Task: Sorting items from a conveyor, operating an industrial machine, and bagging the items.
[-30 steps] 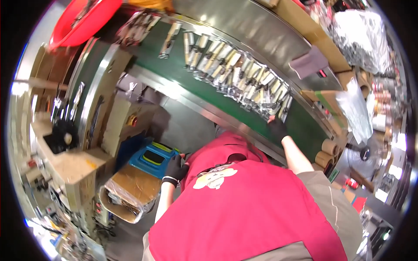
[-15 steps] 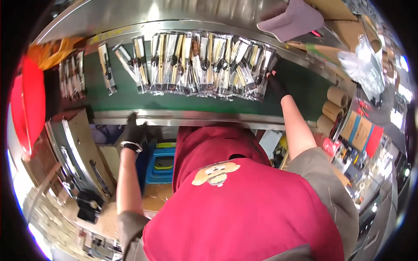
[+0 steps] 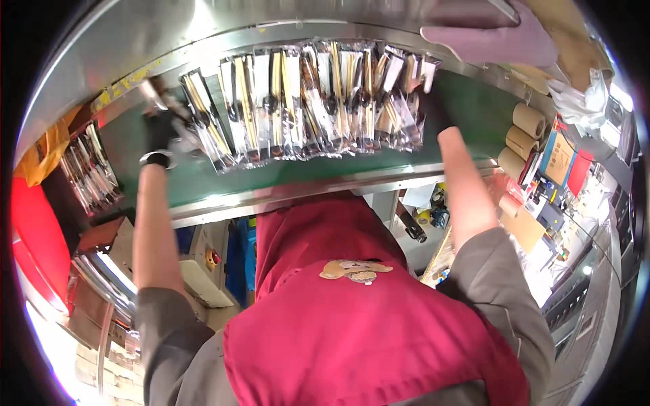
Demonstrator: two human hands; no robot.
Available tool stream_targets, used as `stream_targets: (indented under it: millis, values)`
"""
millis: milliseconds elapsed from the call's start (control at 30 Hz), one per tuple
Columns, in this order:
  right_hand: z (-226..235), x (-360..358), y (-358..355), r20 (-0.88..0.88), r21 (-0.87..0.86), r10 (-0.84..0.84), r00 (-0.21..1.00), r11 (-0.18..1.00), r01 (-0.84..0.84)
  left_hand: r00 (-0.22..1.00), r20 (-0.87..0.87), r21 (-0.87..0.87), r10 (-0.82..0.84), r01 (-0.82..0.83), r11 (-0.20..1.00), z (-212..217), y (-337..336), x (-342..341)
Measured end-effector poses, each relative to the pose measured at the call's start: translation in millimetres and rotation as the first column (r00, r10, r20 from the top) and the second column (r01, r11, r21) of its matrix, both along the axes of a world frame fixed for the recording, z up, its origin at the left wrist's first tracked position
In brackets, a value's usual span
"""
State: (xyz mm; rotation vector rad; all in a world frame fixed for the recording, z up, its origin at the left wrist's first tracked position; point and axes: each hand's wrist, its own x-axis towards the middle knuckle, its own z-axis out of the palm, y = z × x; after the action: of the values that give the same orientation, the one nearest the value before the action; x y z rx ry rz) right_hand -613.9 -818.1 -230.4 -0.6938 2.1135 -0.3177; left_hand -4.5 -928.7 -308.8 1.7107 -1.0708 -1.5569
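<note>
Clear plastic cutlery packets lie side by side in a crowded row on a green belt. Pale chopsticks, black spoon parts and white paper show through the wrappers. At the row's left end my left hand, in a dark glove, is over a blurred cutlery packet; motion smears its fingers, so its grip is unclear. My right hand, gloved too, is up against the packets at the right end. Its fingers are blurred and partly lost among the wrappers.
More packets stand bunched at the far left beside an orange bag and a red rounded object. A metal rail edges the belt's near side. Cardboard rolls and a mauve cap are to the right.
My left hand has moved from the near rail up and left onto the belt, reaching the leftmost packets. My right hand has shifted slightly farther along the right end. The whole view has tilted.
</note>
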Motion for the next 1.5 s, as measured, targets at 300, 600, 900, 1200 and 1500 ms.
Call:
stream_targets:
  millis: [300, 600, 900, 1200, 1500]
  values:
    - [44.5, 224.0, -25.8, 0.770, -0.161, 0.264, 0.581, 0.961, -0.224, 0.744, -0.637, 0.010, -0.201, 0.268, 0.963, 100.3, 67.6, -189.8]
    - [103.7, 282.4, 90.4, 0.799, -0.191, 0.510, 0.317, 0.717, -0.671, 0.749, -0.630, 0.117, 0.207, -0.172, 0.978, 171.3, 290.7, -167.2]
    - [196.3, 370.6, 227.7, 0.864, -0.331, 0.471, -0.181, 0.259, -0.907, 0.610, -0.465, 0.104, 0.642, -0.682, 0.724, 301.2, 505.2, -152.2]
    - [260.0, 522.5, 467.5, 0.672, -0.677, 0.469, -0.574, 0.074, -0.732, 0.326, -0.273, -0.154, 0.905, -0.944, 0.293, 350.5, 740.1, -52.8]
    - [150.1, 562.7, 694.7, 0.246, -0.587, 0.918, -0.312, -0.115, -0.801, 0.043, 0.133, -0.146, 0.990, -0.987, 0.063, 227.0, 948.0, -31.9]
